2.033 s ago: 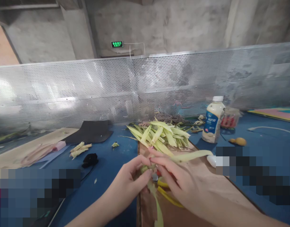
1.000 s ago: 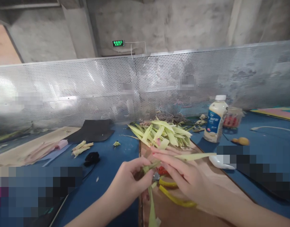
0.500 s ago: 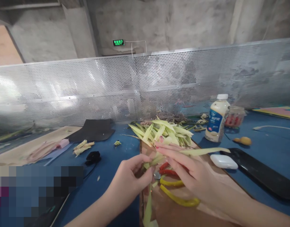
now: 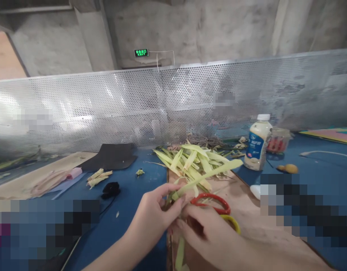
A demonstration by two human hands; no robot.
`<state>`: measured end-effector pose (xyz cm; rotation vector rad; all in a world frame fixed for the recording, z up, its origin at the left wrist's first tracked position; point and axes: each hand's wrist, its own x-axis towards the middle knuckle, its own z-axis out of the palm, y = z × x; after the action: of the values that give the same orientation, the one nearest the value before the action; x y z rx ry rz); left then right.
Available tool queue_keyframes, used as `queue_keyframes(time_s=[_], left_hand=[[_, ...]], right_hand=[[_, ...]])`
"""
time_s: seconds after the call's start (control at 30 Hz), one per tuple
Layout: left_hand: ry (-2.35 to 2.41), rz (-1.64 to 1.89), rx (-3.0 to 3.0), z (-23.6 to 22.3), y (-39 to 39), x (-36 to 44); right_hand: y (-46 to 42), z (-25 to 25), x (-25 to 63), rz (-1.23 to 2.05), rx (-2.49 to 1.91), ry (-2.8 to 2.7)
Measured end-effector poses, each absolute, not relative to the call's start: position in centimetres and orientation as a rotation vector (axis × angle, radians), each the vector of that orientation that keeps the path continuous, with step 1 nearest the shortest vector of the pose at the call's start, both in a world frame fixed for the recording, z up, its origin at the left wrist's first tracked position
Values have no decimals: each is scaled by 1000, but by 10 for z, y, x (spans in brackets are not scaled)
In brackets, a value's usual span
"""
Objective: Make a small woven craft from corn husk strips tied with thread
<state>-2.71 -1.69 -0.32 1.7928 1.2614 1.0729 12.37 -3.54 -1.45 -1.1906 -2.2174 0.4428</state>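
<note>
My left hand (image 4: 158, 212) pinches a pale green corn husk strip (image 4: 208, 175) between thumb and fingers; the strip's long free end points up and to the right. Curled right below it, my right hand (image 4: 208, 229) brings its fingertips against the left thumb, and what they grip is hidden. Another husk end (image 4: 179, 252) hangs beneath the hands. Scissors with red and yellow handles (image 4: 225, 205) lie on the brown board (image 4: 255, 222), partly behind my right hand. Beyond the hands is a heap of loose corn husks (image 4: 190, 156).
To the right stand a white-capped bottle (image 4: 257, 145) and a clear tub with red contents (image 4: 277, 141). A white case (image 4: 255, 191) sits near a blurred-out patch. Left on the blue table (image 4: 145, 188) are dry husk bundles (image 4: 99, 177), a black object (image 4: 111, 189) and dark sheet (image 4: 108, 156). Perforated metal panels (image 4: 119, 105) rise behind.
My right hand has moved from on top of the strip to down below my left hand, its fingers now curled. The strip's free end has swung upward, and more of the red scissor handle shows.
</note>
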Motion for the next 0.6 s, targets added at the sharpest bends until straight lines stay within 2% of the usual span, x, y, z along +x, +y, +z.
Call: queue_keyframes(time_s=[0.13,0.3,0.6], left_hand=[[1237,1058,1795,-6,-16,-28],[1250,1066,1791,-5,-15,-28],[1212,1041,1512,9,-17,-26]], right_hand=[[-35,-10,128,689,-943,-2229],[-35,-7,130,882,-1064,-2138],[-33,-3,126,1358,-1021,-1912]])
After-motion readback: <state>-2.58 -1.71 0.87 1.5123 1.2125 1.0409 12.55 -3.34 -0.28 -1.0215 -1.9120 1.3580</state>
